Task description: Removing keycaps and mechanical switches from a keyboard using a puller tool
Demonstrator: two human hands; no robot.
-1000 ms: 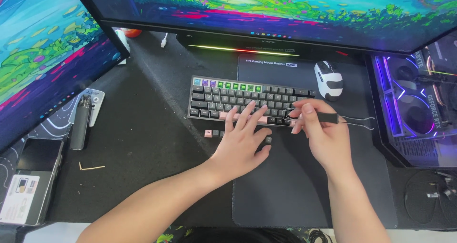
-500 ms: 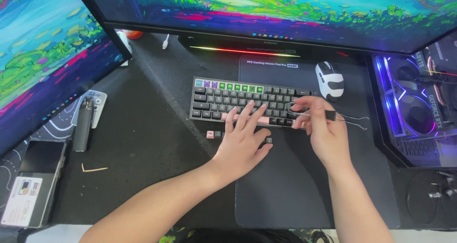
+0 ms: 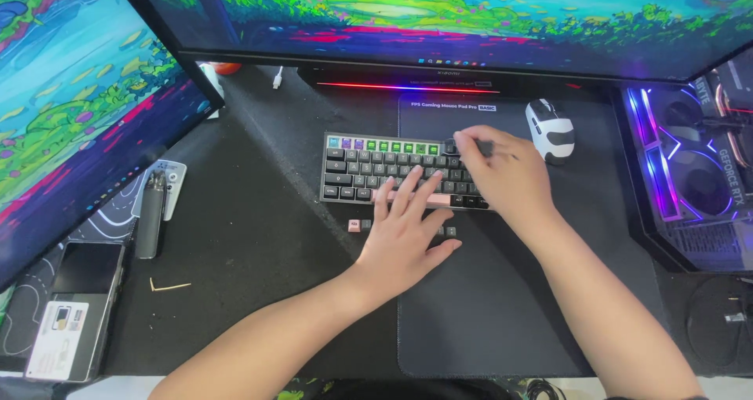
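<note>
Work in hand: pulling a cap off the top row of the keyboard, by the look of it, at the row's right end.
Right hand: pinched around a small dark tool, seemingly a keycap puller, its tip down on a top-row key.
Left hand: grasping nothing; fingers spread flat on the lower rows, apparently steadying the board.
Where the keyboard sits: half on the dark mouse pad, half on the black desk mat, just below the front monitor.
What the next move calls for: as a judgement, a straight upward pull with the board pinned down, so the cap comes free without tilting its neighbours.
Loose keycaps: one pink keycap and one grey keycap touching side by side below the board; at least one more grey cap by the left thumb; any others hidden under the palm.
Count, screens: two, the front one and a side monitor angled in from the left.
Count, the rest: one keyboard, one white-and-black mouse just beyond the right hand, one lit computer case at far right, one phone and one slim dark stick-shaped device well to the left, one small wooden sliver near them.
</note>
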